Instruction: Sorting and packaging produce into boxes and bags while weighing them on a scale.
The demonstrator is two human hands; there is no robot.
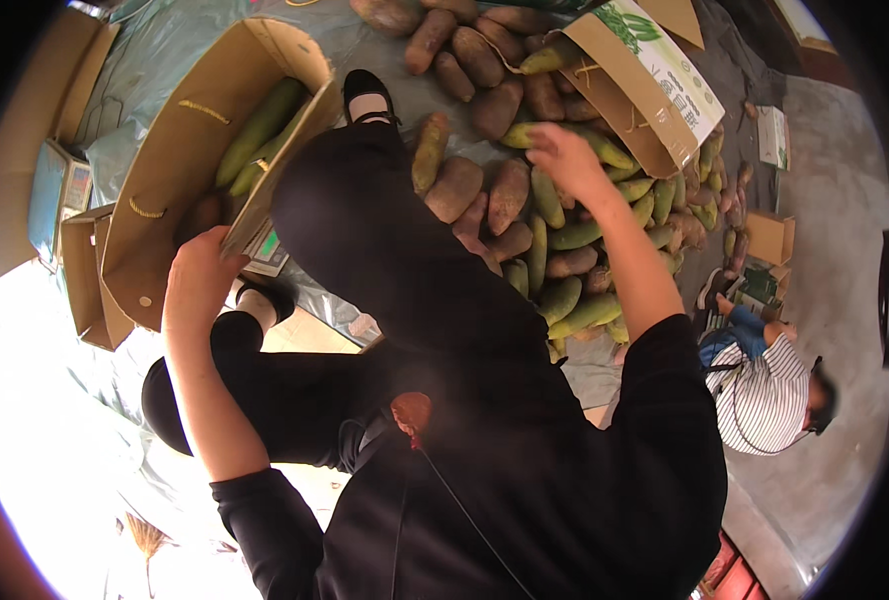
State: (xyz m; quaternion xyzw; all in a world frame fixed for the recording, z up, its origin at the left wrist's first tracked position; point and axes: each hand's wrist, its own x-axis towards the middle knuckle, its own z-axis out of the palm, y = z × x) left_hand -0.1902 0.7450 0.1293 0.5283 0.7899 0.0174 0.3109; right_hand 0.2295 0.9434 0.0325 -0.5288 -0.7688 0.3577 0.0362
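My left hand is closed on the near rim of an open cardboard box with yellow cord handles. Inside it lie long green gourd-like vegetables and a brownish one, partly hidden by the box wall. Under the near end of the box shows part of a scale with a green display. My right hand is stretched over a large pile of green and reddish-brown vegetables. Its fingers are slightly bent and apart, beside a yellow-green vegetable, and I see nothing held in them.
A printed cardboard box lies tipped on its side at the pile's far right, with vegetables at its mouth. Another person in a striped shirt sits at the right. More cardboard boxes stand at the left. A straw broom lies lower left.
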